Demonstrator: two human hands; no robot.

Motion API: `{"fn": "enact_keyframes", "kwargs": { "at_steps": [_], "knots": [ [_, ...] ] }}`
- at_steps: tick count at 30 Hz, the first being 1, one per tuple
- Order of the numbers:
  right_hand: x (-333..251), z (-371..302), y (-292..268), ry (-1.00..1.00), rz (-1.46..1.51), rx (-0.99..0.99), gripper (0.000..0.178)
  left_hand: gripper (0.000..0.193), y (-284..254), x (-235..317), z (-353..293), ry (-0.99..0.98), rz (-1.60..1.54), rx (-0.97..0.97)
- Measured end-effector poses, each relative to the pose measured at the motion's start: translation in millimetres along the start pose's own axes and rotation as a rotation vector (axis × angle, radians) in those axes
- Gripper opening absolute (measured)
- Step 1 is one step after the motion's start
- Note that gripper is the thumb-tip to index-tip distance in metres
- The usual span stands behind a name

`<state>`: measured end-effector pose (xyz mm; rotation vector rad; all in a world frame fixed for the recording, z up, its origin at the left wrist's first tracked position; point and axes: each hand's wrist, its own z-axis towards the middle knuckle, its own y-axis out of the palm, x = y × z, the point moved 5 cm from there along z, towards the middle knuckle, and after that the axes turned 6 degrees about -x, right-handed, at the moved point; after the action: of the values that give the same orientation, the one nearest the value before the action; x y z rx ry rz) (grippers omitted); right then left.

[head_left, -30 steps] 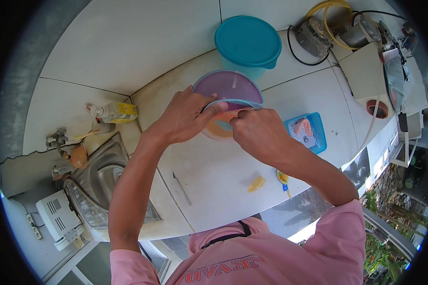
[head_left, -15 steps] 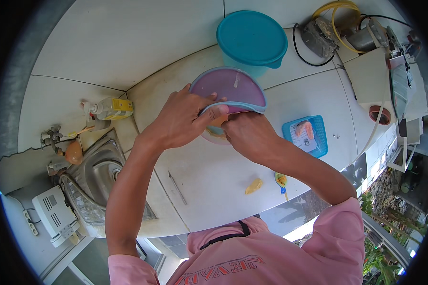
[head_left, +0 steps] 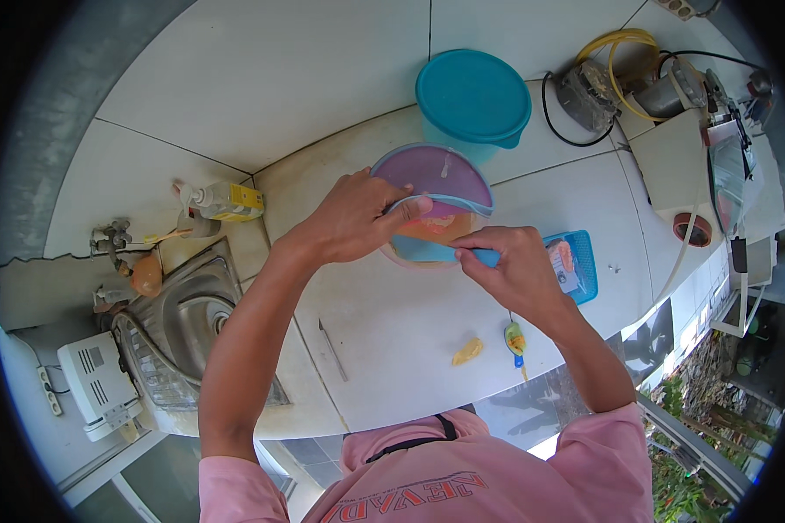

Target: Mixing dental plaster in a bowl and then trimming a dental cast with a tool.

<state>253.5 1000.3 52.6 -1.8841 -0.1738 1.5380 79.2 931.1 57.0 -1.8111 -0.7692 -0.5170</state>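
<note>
My left hand [head_left: 358,218] grips the pale blue rim of a purple lid [head_left: 419,174], which is bent and tilted up over a clear round bowl [head_left: 392,257]. Orange contents [head_left: 436,228] show inside beneath the lid. At the bowl's near right rim, my right hand [head_left: 513,266] is closed, thumb against fingers, on a light blue flat tool [head_left: 436,251] that reaches across the bowl; its exact kind is unclear.
Behind the bowl stands a tall container with a teal lid [head_left: 473,96]. A blue basket [head_left: 583,270] holds a packet. Nearer lie a thin knife-like tool [head_left: 333,350], a yellowish lump [head_left: 467,351] and a small blue-handled scoop [head_left: 515,342]. The sink [head_left: 192,322] lies left.
My right hand has drawn back out of the bowl toward the right, and the light blue tool now shows in its grip. The left hand still holds the lid up.
</note>
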Motion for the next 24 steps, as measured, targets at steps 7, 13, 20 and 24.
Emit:
{"fn": "enact_keyframes", "kwargs": {
  "at_steps": [7, 13, 20, 24],
  "knots": [
    [-1, -74, -38, 0.276, 0.285, 0.079, 0.016, 0.060, 24, 6, -16, 0.326, 0.286, 0.188],
    [0, -155, -45, 0.408, 0.368, 0.175, 0.017, 0.070, 23, 18, -14, 0.027, 0.202, -0.064],
    [-11, -180, -38, 0.411, 0.438, 0.277, 0.017, 0.088, 74, 32, 33, -0.195, 0.440, 0.388],
    [-9, -186, -34, 0.403, 0.434, 0.314, 0.017, 0.093, 82, 34, 31, -0.157, 0.550, 0.521]
  ]
}}
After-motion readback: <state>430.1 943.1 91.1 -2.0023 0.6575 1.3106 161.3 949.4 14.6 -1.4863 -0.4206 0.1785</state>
